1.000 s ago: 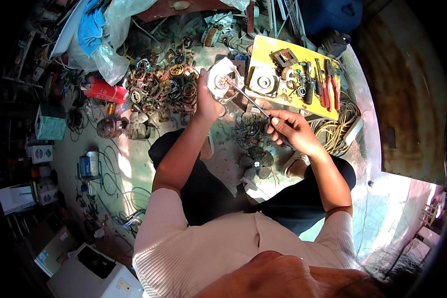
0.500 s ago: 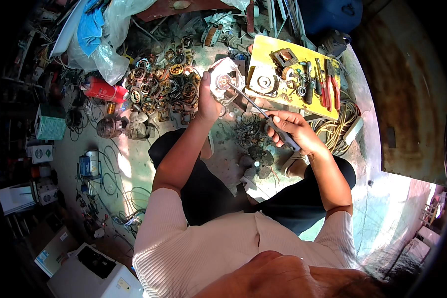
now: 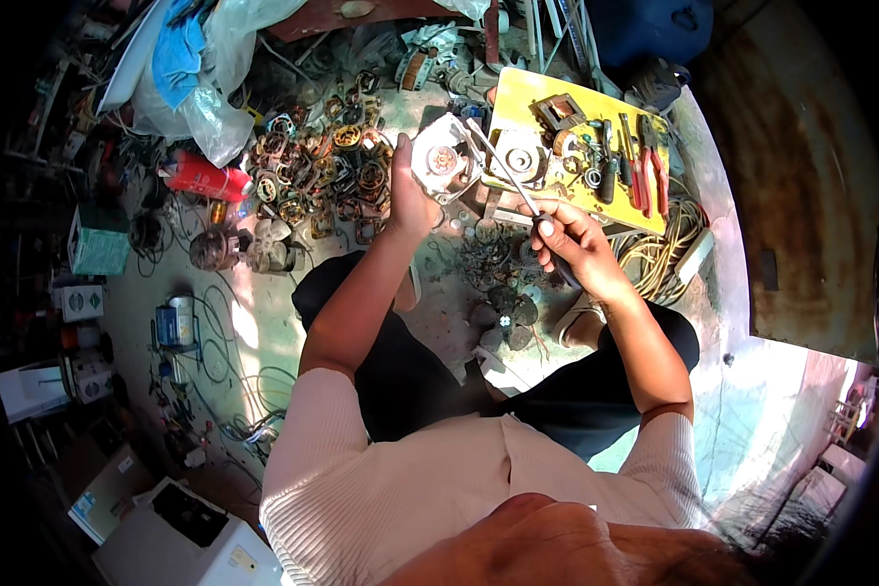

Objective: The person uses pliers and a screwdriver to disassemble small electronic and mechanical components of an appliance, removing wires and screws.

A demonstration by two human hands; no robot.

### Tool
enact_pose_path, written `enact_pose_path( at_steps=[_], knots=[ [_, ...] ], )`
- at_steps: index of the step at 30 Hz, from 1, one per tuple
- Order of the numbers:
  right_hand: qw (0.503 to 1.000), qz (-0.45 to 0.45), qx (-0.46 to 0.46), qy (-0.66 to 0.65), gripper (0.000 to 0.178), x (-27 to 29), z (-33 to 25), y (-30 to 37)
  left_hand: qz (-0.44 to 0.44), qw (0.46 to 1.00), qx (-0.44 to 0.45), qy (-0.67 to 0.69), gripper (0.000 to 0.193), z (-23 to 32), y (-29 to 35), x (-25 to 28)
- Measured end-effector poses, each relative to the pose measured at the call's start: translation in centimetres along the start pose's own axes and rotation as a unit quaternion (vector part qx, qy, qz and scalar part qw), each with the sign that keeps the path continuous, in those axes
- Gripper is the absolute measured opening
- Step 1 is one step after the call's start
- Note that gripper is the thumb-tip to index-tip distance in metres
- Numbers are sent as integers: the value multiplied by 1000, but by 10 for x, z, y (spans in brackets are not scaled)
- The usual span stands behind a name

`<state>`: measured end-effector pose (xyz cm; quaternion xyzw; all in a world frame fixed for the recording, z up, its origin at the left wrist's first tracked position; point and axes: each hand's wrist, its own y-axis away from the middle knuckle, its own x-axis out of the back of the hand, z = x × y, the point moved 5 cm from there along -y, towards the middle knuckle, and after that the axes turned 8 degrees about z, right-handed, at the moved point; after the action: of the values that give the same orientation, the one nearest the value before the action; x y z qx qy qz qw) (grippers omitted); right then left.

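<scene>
My left hand [image 3: 413, 203] grips a pale metal motor end cover [image 3: 444, 156], its thumb along the left side. The cover's round centre, with a coppery ring, faces up. My right hand [image 3: 581, 252] is closed round the dark handle of a long screwdriver [image 3: 505, 168]. Its shaft slants up and left, with the tip by the cover's upper right edge; whether they touch I cannot tell. Just right of the cover, a second motor cover [image 3: 520, 159] lies on a yellow board [image 3: 527, 90].
On the board are a square metal core [image 3: 560, 112], red-handled pliers [image 3: 645, 171] and small parts. A heap of copper windings [image 3: 347, 166] covers the floor at left, near a red container [image 3: 205, 178]. Coiled cable [image 3: 659, 256] lies right of the board; a fan [image 3: 506, 320] sits between my legs.
The screwdriver tip has come away from the cover's centre, upward and right to its edge. My right hand has shifted its hold on the handle; the cover has turned slightly.
</scene>
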<state>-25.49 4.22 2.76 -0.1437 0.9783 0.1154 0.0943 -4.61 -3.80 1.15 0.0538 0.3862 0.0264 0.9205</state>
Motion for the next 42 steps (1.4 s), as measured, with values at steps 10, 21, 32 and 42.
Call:
enact_pose_path(
  at_steps=[10,21,32,42],
  knots=[
    [996,-32,-66,54,31,-5,0,6,-9,997,-49,-50,75,-2,-2,8],
    [994,-54,-93,14,31,-9,3,6,-7,996,-65,-58,75,7,1,8],
    [982,-63,-165,-60,32,-3,2,9,-4,994,-65,-89,75,6,2,13],
    [997,12,-11,70,36,-6,-7,9,-51,998,-10,-34,74,-5,4,1]
  ],
)
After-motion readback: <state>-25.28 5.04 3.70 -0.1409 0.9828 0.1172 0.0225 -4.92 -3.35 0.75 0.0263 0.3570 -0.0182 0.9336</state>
